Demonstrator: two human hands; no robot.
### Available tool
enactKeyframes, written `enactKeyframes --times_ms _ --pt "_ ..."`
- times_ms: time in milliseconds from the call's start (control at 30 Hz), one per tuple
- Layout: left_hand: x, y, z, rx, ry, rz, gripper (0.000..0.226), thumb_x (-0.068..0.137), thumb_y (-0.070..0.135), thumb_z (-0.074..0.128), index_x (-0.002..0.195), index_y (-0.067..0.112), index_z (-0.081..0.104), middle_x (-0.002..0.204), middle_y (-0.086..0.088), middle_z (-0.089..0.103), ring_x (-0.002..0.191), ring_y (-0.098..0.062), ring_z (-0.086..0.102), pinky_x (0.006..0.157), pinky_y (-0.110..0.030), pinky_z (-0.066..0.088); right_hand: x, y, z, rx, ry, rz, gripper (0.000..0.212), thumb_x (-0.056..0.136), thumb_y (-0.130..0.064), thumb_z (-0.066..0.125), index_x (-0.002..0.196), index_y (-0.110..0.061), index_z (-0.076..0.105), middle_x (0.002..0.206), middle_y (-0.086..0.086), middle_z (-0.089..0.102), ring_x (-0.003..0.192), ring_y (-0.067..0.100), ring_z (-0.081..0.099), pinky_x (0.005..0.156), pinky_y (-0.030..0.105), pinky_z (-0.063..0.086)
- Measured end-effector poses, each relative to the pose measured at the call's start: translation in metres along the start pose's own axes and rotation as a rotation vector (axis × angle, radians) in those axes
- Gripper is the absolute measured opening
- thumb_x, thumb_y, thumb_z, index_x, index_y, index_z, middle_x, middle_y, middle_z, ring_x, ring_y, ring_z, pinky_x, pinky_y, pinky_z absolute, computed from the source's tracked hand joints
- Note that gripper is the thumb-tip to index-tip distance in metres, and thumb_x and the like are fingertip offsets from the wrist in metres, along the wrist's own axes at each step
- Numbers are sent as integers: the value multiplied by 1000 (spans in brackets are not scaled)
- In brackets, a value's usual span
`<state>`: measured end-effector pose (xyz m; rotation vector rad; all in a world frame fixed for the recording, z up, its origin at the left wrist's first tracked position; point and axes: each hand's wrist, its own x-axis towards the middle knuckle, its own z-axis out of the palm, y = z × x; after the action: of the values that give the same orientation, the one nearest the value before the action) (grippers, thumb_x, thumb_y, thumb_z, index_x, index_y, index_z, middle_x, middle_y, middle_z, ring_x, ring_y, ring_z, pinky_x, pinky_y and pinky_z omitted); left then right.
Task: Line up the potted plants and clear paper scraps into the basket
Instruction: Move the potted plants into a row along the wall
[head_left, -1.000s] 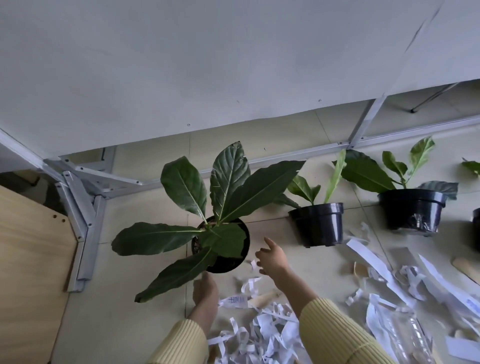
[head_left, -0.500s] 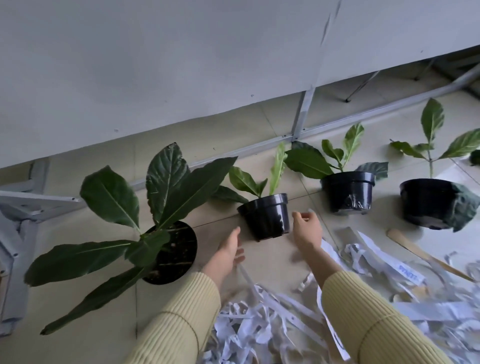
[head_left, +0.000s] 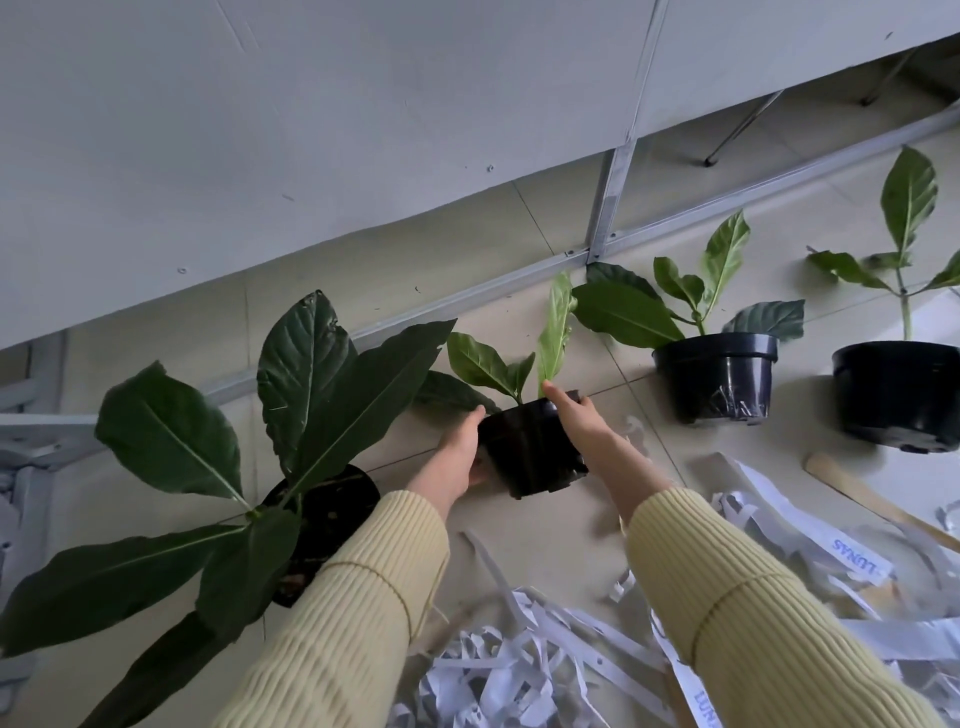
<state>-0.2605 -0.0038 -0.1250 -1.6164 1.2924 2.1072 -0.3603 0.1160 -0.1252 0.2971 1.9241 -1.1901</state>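
Floor (head_left: 545, 540) row along the wall rail: big plant (head_left: 306, 395) at left, end pot (head_left: 898, 400) and third pot (head_left: 717, 379) at right, small pot (head_left: 524, 447) between. Left hand (head_left: 457, 457) cups its left wall and right hand (head_left: 582, 426) curls over the right rim, both gripping. Can't tell if it's off the floor. Suggest keeping it upright, setting the base level with its neighbours, and avoiding the overlapping big leaf. Scraps (head_left: 519, 675) lie in front; basket not visible.

Grey wall panel (head_left: 311, 130) above metal rail (head_left: 467, 296), wooden stick (head_left: 857, 488) on tiled floor (head_left: 545, 530)
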Motion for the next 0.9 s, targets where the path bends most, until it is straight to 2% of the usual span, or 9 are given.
enactKeyframes --times_ms 233,367,467,533,633,700,767,833,900 --pt "-4 -9 -1 -13 -77 2 23 88 33 52 95 14 63 99 -12 64 95 -29 61 82 -40 54 -11 10 -3 0 15 -32 60 80 -53 53 126 -16 43 112 9 57 98 24 56 78 35 43" --pt "-14 -14 -3 -63 -101 31 16 88 16 52 101 7 57 94 -12 61 86 -25 61 63 -36 56 -23 31 -8 89 42 -124 39 82 -38 50 117 -22 47 107 8 59 91 20 56 76 35 45" --pt "-21 -19 -1 -94 -114 68 23 85 3 49 107 2 54 100 -17 59 88 -26 60 64 -36 57 -33 43 -10 179 25 -180 42 83 -23 47 125 -26 46 109 6 59 100 22 55 84 37 47" --pt "-25 -24 1 -113 -118 93 28 84 -3 47 111 1 48 105 -19 56 91 -27 58 68 -38 56 -39 47 -11 224 3 -178 46 82 -15 45 125 -33 46 104 1 60 95 18 57 75 31 47" --pt "-27 -32 -1 -148 -82 143 30 83 -10 46 107 7 39 96 -12 52 83 -22 56 71 -40 54 -46 56 -16 288 -61 -125 54 82 -6 42 123 -41 46 96 0 61 85 16 57 75 32 51" --pt "-26 -40 -4 -138 -71 169 38 83 -14 45 111 11 37 97 -8 52 82 -21 58 74 -39 54 -50 66 -17 352 -121 -59 50 84 3 43 122 -29 49 96 3 57 82 19 54 67 31 55" --pt "-25 -51 -7 -109 -63 185 47 83 -17 46 116 14 35 103 -6 54 83 -19 60 64 -31 57 -53 75 -17 443 -150 13 35 88 10 45 117 -8 50 103 13 57 82 24 56 60 30 59" --pt "-24 -62 -9 -75 -39 202 49 82 -17 47 118 14 35 111 -8 55 84 -18 60 54 -23 55 -55 84 -13 465 -151 76 28 92 9 48 118 0 50 110 19 58 90 30 62 70 27 59" --pt "-20 -71 -9 -61 -32 218 47 84 -15 48 118 16 37 122 -9 51 92 -18 58 57 -23 53 -55 90 -11 480 -135 104 32 93 7 49 124 3 47 117 21 57 109 36 60 86 33 52"
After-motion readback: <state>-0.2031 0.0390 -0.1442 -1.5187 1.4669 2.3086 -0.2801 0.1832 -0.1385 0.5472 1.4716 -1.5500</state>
